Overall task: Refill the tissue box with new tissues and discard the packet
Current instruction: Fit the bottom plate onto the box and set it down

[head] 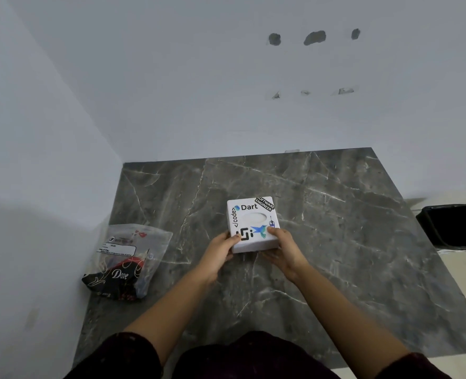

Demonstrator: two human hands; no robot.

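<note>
A white square tissue box [251, 218] covered with stickers rests on the dark marble slab [335, 228], its oval slot facing up. My left hand [219, 254] grips its near left corner and my right hand [284, 248] grips its near right corner, thumbs on the lid. A clear plastic packet [128, 259] with red and black print lies on the slab's left side, near the wall, well apart from both hands. What the packet holds is unclear.
A black bin [454, 225] stands on the floor off the slab's right edge. White walls close in at the back and left. My dark-clothed knees [242, 356] sit at the slab's near edge.
</note>
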